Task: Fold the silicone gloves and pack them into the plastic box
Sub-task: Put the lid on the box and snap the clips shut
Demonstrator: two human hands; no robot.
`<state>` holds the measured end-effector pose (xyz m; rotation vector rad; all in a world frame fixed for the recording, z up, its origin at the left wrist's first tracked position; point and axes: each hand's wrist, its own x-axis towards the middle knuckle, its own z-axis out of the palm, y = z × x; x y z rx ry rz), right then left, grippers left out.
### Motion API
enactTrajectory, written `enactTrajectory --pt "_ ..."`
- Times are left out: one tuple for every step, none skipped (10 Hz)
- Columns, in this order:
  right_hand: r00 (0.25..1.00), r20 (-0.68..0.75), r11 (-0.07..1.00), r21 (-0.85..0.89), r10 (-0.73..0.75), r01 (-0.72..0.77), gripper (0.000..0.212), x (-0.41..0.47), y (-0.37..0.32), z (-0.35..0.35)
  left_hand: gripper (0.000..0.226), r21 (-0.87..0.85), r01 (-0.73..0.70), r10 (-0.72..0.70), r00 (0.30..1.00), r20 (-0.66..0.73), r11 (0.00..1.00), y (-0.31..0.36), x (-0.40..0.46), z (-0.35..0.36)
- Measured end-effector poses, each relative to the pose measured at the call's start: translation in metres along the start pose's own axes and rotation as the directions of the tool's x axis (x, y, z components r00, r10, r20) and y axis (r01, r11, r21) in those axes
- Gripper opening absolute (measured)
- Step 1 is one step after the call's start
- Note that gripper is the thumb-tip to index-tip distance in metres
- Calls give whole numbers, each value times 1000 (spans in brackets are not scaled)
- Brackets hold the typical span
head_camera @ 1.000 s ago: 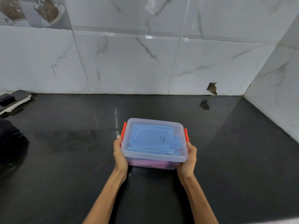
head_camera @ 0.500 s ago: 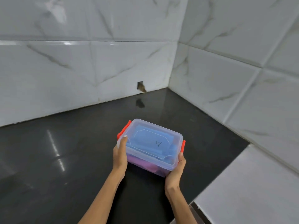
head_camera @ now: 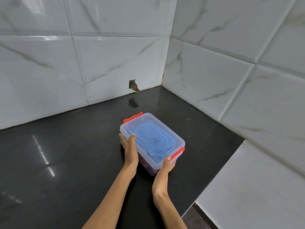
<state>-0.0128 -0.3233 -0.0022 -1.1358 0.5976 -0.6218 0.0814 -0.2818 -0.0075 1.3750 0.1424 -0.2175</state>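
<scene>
A clear plastic box (head_camera: 179,142) with its lid on and orange-red latches at both ends sits on the black counter, turned at an angle. Through the lid I see folded blue silicone gloves (head_camera: 153,138), and something pink-purple shows through the lower wall. My left hand (head_camera: 129,148) grips the box's near-left long side, thumb on the lid rim. My right hand (head_camera: 166,166) holds the near corner beside the closer latch, thumb on the lid.
The glossy black counter (head_camera: 66,162) runs into a corner of white marble-look tiled walls. A small hole in the back wall (head_camera: 132,85) sits just above the counter. A white tiled ledge (head_camera: 255,187) bounds the counter on the right.
The view has swung right toward the wall corner. The box has turned further and moved right, both hands staying on it.
</scene>
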Motion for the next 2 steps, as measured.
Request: enactTrajectory --pt "1000 -19 1000 5 2 -1 115 -3 -2 1 64 30 -1 0 1000 23 1000 5 -2 -2" --pt "964 -229 984 -141 -139 108 100 -16 -1 1 71 124 -20 15 999 39 992 6 -13 -11"
